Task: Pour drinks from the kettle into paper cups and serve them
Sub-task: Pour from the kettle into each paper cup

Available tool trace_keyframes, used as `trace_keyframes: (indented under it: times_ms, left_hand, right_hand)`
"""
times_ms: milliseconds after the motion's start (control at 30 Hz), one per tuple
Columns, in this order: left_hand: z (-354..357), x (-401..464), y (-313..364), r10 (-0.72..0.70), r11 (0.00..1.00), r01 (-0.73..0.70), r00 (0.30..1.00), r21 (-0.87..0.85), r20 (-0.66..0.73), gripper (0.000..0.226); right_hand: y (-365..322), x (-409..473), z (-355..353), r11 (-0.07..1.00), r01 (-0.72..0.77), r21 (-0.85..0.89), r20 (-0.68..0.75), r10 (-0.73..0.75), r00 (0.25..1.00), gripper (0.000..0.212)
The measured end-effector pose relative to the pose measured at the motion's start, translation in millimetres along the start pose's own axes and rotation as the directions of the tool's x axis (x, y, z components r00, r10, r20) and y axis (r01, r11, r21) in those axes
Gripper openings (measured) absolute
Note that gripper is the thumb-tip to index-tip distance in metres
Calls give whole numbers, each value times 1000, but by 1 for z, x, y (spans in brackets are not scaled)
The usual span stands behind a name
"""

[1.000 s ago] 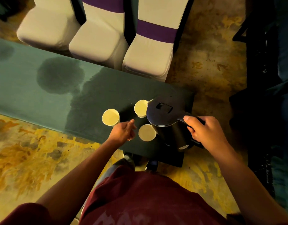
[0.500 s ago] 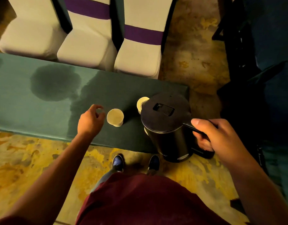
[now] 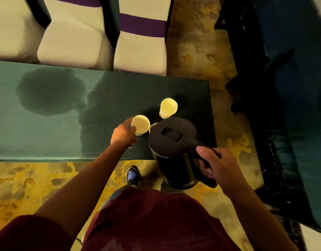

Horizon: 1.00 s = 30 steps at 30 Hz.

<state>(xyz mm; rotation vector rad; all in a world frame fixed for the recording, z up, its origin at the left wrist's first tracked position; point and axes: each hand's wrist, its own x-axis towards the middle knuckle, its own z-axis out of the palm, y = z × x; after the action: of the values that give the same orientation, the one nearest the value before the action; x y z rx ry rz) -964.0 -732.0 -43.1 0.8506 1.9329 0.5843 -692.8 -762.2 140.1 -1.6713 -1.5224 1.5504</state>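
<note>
A black kettle (image 3: 172, 140) with its lid closed hangs over the table's near right edge. My right hand (image 3: 216, 161) grips its handle. A paper cup (image 3: 140, 124) stands just left of the kettle, and my left hand (image 3: 123, 133) holds its left side, thumb by the rim. A second paper cup (image 3: 168, 107) stands behind the kettle, free of both hands. A pale sliver at the kettle's left edge (image 3: 152, 125) looks like a third cup, mostly hidden by the kettle.
The green-covered table (image 3: 47, 138) carries large dark wet patches (image 3: 51, 91). White chairs with purple bands (image 3: 140, 42) stand along its far side. A dark piece of furniture (image 3: 283, 124) runs down the right. My shoe (image 3: 132, 175) shows on the patterned floor.
My left hand has moved right and taken hold of the near cup. The kettle stays in my right hand, now nearer the table's edge, with the far cup uncovered.
</note>
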Motion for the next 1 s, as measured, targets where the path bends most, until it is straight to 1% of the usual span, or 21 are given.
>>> trace_keyframes:
  times_ms: [167,300,400,567,767,1000]
  left_hand:
    - [-1,4,-4,23,999,-24,999,33,29,48]
    - [-4,-5,-12,56,993,-61,997,99,53,45]
    - [-4,-10,-17,65,992,-72,996,106,64,43]
    - [-4,-14,-18,65,996,-69,996,62,60,41]
    - [-4,-15,-18,90,996,-91,993,9,77,40]
    - [-2,-12,-21,88,996,-88,990,-8,107,36]
  right_hand:
    - [4,11,14,998,-36,-44,6,36,999,64]
    - [7,22,22,992,-43,-117,24,46,999,67]
    - [7,29,29,987,-74,-145,60,83,995,69]
    - [4,34,35,975,-126,-182,88,144,986,48]
    - [0,37,43,955,-180,-236,100,208,973,48]
    - [-9,39,45,942,-196,-274,74,224,972,49]
